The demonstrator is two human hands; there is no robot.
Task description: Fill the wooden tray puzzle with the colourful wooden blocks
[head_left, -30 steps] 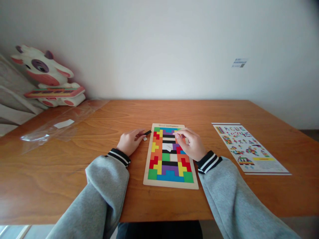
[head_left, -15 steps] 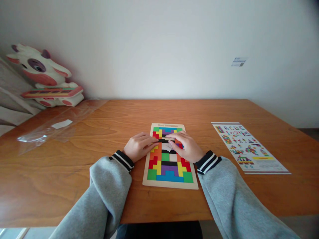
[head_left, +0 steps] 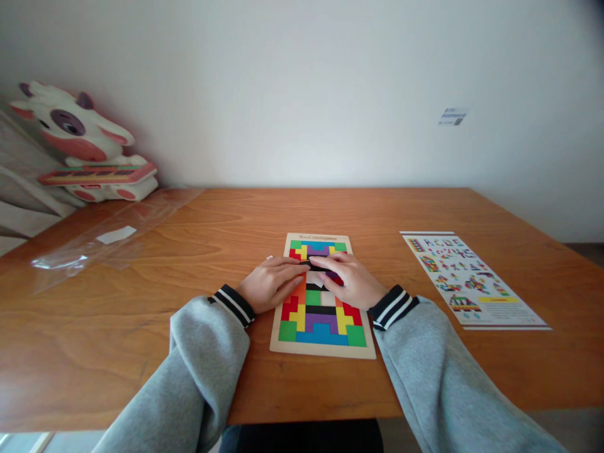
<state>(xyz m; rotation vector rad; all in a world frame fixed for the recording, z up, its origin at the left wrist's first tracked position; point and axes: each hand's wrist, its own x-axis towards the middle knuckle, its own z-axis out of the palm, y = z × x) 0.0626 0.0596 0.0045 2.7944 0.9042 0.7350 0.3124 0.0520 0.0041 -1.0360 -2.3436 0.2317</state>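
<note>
A wooden block-puzzle board (head_left: 323,352) with many bright pieces lies lengthwise before me. Over its upper half, my left hand (head_left: 271,282) comes in from the left, its closely held fingers on the left end of a black puzzle piece (head_left: 321,268). My right hand (head_left: 352,280) reaches from the other side; its index finger touches the same black piece, while its thumb is apart, lower down by a small whitish piece (head_left: 319,283). My fingers cover part of the board's middle, so how the black piece sits is partly hidden.
A printed pattern sheet (head_left: 476,283) lies right of the board on the wooden table (head_left: 226,220). To the left is a clear plastic bag (head_left: 80,261) with a white label. A cow-shaped toy keyboard (head_left: 101,151) stands at the back left by the wall.
My left hand has shifted slightly right, farther over the board and black piece. My right index finger has moved slightly left and down onto that piece.
</note>
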